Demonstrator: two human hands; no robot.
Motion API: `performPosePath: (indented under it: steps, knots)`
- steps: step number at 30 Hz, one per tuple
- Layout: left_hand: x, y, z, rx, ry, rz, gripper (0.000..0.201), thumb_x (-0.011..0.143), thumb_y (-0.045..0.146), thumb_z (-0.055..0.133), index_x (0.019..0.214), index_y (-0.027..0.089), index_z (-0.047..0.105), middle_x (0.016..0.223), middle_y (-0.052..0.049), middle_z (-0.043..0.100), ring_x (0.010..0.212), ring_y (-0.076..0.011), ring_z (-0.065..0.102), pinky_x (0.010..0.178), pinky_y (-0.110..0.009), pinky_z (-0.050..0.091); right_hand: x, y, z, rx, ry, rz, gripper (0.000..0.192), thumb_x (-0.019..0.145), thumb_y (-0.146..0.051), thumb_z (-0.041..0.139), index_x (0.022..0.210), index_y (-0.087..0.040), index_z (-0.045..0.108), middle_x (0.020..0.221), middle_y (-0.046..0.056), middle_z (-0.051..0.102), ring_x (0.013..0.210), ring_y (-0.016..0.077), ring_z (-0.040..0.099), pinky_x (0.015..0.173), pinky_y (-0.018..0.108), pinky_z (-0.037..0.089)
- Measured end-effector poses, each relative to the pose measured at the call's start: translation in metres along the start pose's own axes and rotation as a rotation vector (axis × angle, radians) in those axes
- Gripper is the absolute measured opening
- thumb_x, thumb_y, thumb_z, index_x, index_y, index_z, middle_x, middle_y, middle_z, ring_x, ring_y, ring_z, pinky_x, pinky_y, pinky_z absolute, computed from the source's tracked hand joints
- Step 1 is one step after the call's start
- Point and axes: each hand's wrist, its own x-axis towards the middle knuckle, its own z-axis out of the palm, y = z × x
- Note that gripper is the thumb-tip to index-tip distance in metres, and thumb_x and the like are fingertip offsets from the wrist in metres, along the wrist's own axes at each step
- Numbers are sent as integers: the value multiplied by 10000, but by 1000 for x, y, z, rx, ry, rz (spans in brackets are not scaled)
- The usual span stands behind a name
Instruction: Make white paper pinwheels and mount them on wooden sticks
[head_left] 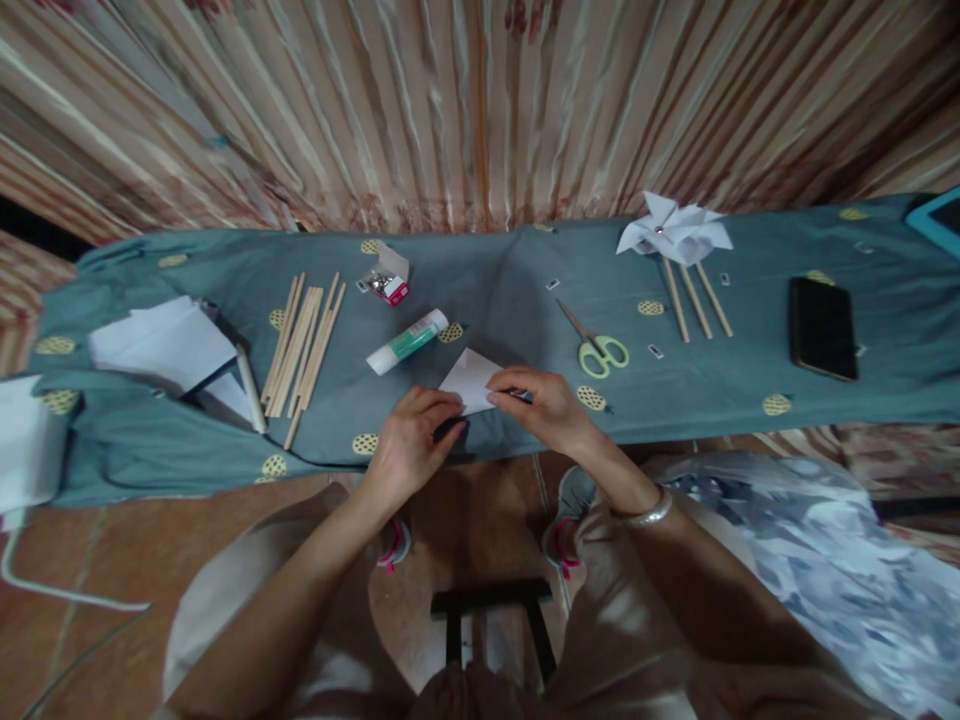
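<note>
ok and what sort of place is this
Likely a room at home used as a small craft spot, judging by the striped curtains, the pineapple-print cloth in front of them and the white paper pinwheels lying on it.

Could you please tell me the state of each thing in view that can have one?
White paper: folded, touched by left hand and right hand
Small box: open, flap raised
Glue stick: lying on its side, apparently capped
Scissors: lying flat, blades closed
Pinwheels: assembled, heads overlapping
Wooden sticks: loose, side by side
Phone: lying flat, screen dark
Paper sheets: piled, overlapping
</note>
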Motion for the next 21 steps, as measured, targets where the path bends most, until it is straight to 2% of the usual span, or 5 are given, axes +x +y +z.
performPosePath:
  steps: [4,8,15,18,21]
  knots:
    - [1,-5,-1,53,10,3,145,914,247,600,931,196,735,1044,-89,740,968,-249,660,845,-409,550,4,1,4,-4,41,26,96,851,-240,640,828,-206,726,834,20,735,781,162,669,728,279,490]
    - [-1,-2,-1,32,3,-13,178,940,256,559,943,194,726,921,-76,753,860,-233,691,796,-378,543,6,5,6,22,77,33,109,852,-273,638,841,-211,726,842,17,735,776,160,667,710,271,497]
    - [-7,3,-2,-19,4,-64,149,932,252,577,952,191,711,906,-67,758,827,-219,718,766,-323,552,13,9,9,-26,52,-64,116,864,-240,618,818,-219,722,915,33,740,931,190,677,884,323,505]
    - [-7,4,-3,18,-7,-80,173,926,237,594,1059,166,679,965,-79,742,799,-202,704,751,-322,560,17,12,13,-48,61,-99,128,869,-244,612,811,-225,724,935,35,742,942,193,678,892,332,509]
    - [-7,10,-2,149,36,38,272,936,206,579,1192,124,618,1133,-141,698,946,-233,677,820,-374,564,21,15,19,-62,90,-124,122,861,-240,628,798,-225,731,935,40,737,943,198,679,890,338,511]
